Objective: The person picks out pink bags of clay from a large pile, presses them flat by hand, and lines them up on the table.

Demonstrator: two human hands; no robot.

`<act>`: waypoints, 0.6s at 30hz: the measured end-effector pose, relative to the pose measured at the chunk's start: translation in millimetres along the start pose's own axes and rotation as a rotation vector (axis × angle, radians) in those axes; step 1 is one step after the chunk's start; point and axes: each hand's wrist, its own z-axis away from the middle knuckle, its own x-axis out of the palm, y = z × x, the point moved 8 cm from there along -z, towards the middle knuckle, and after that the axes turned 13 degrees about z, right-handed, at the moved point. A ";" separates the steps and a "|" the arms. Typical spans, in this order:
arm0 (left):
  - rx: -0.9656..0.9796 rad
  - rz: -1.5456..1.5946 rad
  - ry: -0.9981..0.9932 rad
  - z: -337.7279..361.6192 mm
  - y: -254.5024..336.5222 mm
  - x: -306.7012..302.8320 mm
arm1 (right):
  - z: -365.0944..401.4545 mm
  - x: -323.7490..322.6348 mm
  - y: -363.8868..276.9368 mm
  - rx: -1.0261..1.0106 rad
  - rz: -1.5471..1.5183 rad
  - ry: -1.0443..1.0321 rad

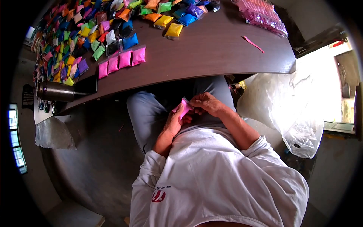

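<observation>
Above my lap, my left hand (175, 123) is closed around a small clear packet of pink filling (185, 108), with the thumb lying along its side. My right hand (206, 103) has its fingers curled in at the packet's clear upper end, pinching there; the fingertips are partly hidden. On the table's near edge beyond my hands stands a row of several matching pink packets (125, 59), side by side.
Many small coloured packets (90, 34) cover the left of the brown table (211, 53). A metal cylinder (56, 91) and a dark flat object (86, 84) lie at its left edge. Pink packs (262, 17) and a pink strip (253, 44) lie right. A plastic bag (264, 100) hangs beside me.
</observation>
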 end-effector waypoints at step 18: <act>0.006 -0.115 0.094 6.2 1.4 -1.7 | 12.0 0.8 -25.0 -0.002 0.581 -0.008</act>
